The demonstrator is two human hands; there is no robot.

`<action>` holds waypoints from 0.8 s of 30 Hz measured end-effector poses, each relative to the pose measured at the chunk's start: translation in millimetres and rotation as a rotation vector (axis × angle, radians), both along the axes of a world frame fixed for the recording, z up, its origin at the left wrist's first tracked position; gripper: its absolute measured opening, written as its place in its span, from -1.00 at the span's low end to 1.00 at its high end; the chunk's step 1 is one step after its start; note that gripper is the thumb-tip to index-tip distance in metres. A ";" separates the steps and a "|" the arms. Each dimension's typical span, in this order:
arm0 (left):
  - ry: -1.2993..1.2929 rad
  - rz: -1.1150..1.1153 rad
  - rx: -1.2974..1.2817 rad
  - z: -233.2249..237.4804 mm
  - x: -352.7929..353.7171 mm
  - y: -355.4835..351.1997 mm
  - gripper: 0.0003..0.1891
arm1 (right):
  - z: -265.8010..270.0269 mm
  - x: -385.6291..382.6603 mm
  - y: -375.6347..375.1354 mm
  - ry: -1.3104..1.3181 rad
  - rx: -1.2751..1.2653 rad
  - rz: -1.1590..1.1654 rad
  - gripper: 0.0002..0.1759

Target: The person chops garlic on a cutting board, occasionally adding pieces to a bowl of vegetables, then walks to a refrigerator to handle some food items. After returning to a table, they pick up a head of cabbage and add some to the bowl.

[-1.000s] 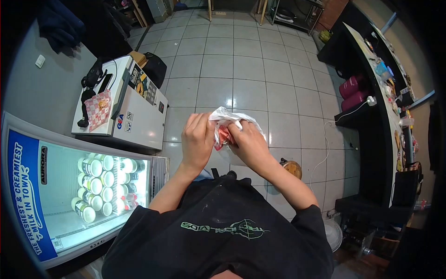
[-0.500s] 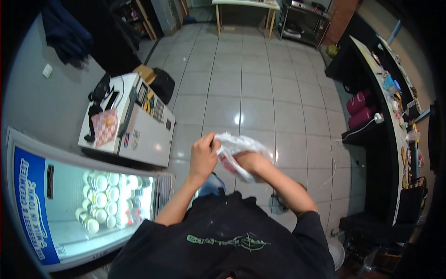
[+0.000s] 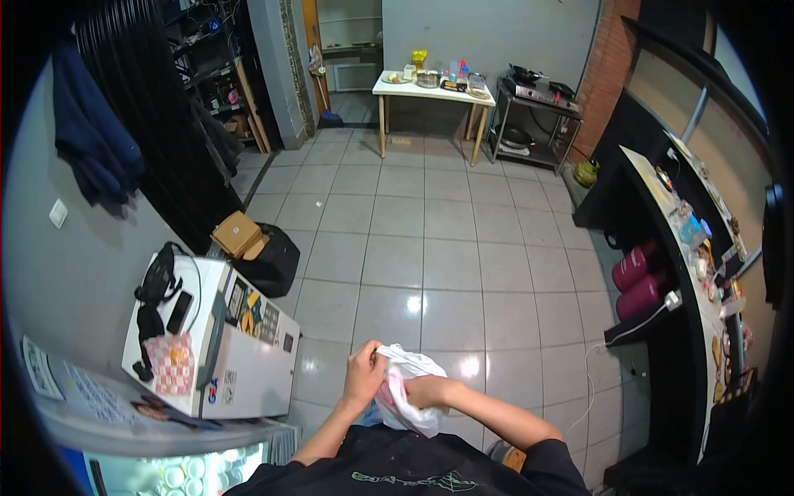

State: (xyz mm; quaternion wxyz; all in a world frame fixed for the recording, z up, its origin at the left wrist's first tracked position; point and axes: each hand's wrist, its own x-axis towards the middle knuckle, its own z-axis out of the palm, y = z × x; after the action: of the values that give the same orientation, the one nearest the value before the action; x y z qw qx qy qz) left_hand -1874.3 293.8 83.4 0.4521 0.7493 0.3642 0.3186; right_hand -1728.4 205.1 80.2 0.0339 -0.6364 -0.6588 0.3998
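A white plastic bag (image 3: 407, 361) with some red on it is held in front of my body. My left hand (image 3: 364, 372) is closed on the bag's left edge, pinching the rim. Into the bag's mouth reaches my right hand (image 3: 431, 392); its fingers are hidden by the plastic, so I cannot see whether they hold anything. What the bag contains does not show.
At left stand a white chest freezer (image 3: 252, 361) with a phone and checked paper on top, and a lit glass-door fridge (image 3: 182, 471). A black counter (image 3: 662, 347) runs along the right. Far ahead are a white table (image 3: 438, 91) and a stove stand (image 3: 538, 124).
The view has tilted upward, bringing the far table and stove fully into sight. My left hand keeps its pinch on the bag, and my right hand is still inside it.
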 end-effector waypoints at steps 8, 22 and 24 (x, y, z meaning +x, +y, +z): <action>-0.036 -0.083 0.199 22.7 92.3 167.4 -0.94 | 8.9 68.7 151.9 -0.315 0.088 -0.009 -0.60; -0.064 0.171 -0.006 12.8 254.2 378.2 -0.80 | 38.0 274.9 350.7 0.077 0.536 -0.298 0.18; -0.174 0.223 -0.046 11.8 284.3 409.7 -0.80 | 16.4 303.2 382.0 0.186 0.520 -0.245 0.40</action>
State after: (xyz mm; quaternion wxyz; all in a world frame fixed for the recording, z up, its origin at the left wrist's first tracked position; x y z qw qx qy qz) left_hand -1590.0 703.5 95.2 0.4609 0.6632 0.4118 0.4222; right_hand -1425.2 587.1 96.6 0.3037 -0.6418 -0.6514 0.2674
